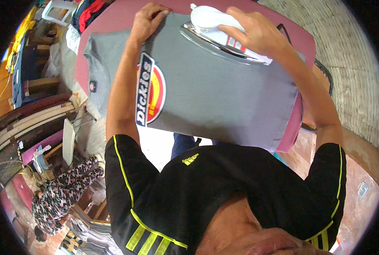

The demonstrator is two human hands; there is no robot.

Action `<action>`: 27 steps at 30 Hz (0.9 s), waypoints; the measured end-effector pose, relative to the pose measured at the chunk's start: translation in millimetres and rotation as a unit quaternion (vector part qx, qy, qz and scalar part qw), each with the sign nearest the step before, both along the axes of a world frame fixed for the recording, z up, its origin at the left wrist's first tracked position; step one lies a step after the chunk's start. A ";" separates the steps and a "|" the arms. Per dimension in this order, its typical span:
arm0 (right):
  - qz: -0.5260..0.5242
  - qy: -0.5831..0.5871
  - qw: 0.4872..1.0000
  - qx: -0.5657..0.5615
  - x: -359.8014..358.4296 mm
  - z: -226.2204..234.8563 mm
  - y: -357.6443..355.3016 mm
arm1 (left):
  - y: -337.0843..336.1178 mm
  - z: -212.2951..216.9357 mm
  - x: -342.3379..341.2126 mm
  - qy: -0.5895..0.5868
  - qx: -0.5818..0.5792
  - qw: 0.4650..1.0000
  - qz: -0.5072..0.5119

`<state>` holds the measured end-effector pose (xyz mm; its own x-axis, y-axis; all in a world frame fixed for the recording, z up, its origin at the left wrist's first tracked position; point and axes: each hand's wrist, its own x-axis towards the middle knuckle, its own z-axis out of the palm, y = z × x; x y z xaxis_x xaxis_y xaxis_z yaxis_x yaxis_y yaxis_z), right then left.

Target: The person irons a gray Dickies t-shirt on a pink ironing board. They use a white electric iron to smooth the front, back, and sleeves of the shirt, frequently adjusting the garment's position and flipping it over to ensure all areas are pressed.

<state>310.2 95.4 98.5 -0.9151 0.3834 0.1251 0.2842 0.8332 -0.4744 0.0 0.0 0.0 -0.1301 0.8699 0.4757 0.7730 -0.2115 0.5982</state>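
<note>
A grey T-shirt with a printed red, yellow and black emblem lies spread over the maroon padded ironing board. My right hand is wrapped round the handle of a white clothes iron. The iron's shiny metal sole rests on the cloth near the far side, its pointed end to the left. At the far edge of the shirt, my left hand has its thumb and fingers together on the cloth. The shirt's near edge hangs over the board's front.
At far left, dark and red clothes lie beside a white plastic stool. Wooden shelving stands on the left. A person in patterned clothes is at lower left, near stacked folded fabric. A cord runs behind my right arm.
</note>
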 end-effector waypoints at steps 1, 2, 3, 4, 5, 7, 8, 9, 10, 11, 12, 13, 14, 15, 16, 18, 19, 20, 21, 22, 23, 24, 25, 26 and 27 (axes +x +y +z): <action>-0.010 -0.016 1.000 0.014 -12.9 1.7 -3.5 | -2.4 3.8 -3.9 0.014 -0.027 0.999 -0.017; -0.019 -0.032 0.999 0.029 -22.3 2.1 -5.2 | -6.6 5.1 -10.3 0.028 -0.053 0.998 -0.034; -0.012 -0.015 0.999 0.034 -46.3 5.1 -17.0 | -21.0 14.7 -55.7 0.081 -0.077 0.993 -0.028; 0.004 0.010 0.999 0.048 -58.6 5.6 -16.7 | -35.0 25.2 -108.5 0.141 -0.092 0.986 -0.010; 0.026 0.011 0.997 0.067 -59.1 3.4 -13.1 | -53.4 18.8 -141.4 0.176 -0.104 0.979 0.011; 0.022 0.025 0.997 0.069 -48.3 6.6 -4.9 | -91.5 8.0 -176.8 0.304 -0.112 0.916 0.237; 0.018 0.036 0.997 0.067 -43.9 6.2 -0.9 | -102.3 9.3 -184.0 0.291 -0.184 0.893 0.290; 0.012 0.053 0.996 0.068 -46.3 2.3 2.8 | -114.9 19.5 -191.8 0.283 -0.260 0.857 0.342; 0.007 0.063 0.995 0.071 -46.7 -0.9 5.4 | -122.3 20.8 -191.0 0.266 -0.258 0.862 0.346; 0.001 0.073 0.995 0.074 -50.9 -0.9 6.8 | -122.0 13.5 -200.6 0.212 -0.257 0.888 0.317; 0.005 0.062 0.995 0.078 -58.4 2.4 4.1 | -119.3 6.6 -210.3 0.158 -0.256 0.909 0.287; 0.015 0.043 0.996 0.078 -67.4 5.3 2.6 | -120.3 -1.2 -218.1 0.103 -0.254 0.927 0.256; 0.024 0.024 0.996 0.077 -77.1 7.9 0.9 | -123.0 -12.8 -221.6 0.104 -0.173 0.954 0.223; 0.027 0.007 0.997 0.075 -86.6 8.9 -2.2 | -120.9 -12.6 -221.4 0.049 -0.159 0.960 0.227; 0.044 0.010 0.995 0.092 -95.6 8.5 -5.0 | -119.0 -11.7 -221.5 -0.005 -0.144 0.962 0.230; 0.077 0.014 0.989 0.125 -112.8 7.2 -11.2 | -123.1 -4.7 -219.9 -0.061 -0.126 0.959 0.246; 0.080 0.030 0.988 0.126 -122.3 6.5 -16.5 | -123.1 -10.2 -224.0 -0.063 -0.104 0.963 0.242; 0.084 0.045 0.987 0.126 -132.9 5.2 -23.7 | -123.1 -20.1 -228.5 -0.065 -0.082 0.966 0.238; 0.091 0.058 0.986 0.127 -143.4 3.6 -30.2 | -123.3 -28.4 -229.9 -0.069 -0.059 0.967 0.236; 0.076 0.029 0.990 0.115 -155.8 1.8 -36.7 | -124.9 -18.9 -225.4 -0.042 -0.097 0.961 0.254; 0.066 0.023 0.991 0.116 -169.8 1.9 -42.5 | -122.8 -21.9 -225.2 -0.040 -0.069 0.966 0.245; 0.057 0.019 0.991 0.117 -185.1 2.3 -49.5 | -123.8 -24.9 -226.6 -0.036 -0.041 0.970 0.237; 0.049 0.015 0.992 0.117 -199.5 2.3 -55.5 | -125.6 -28.1 -229.3 -0.032 -0.013 0.973 0.229; 0.051 0.007 0.995 0.089 -213.7 1.0 -58.1 | -126.1 -31.1 -234.8 -0.018 -0.048 0.974 0.219; 0.055 0.004 0.993 0.107 -227.3 1.3 -62.5 | -126.8 -32.1 -233.7 -0.020 -0.047 0.974 0.223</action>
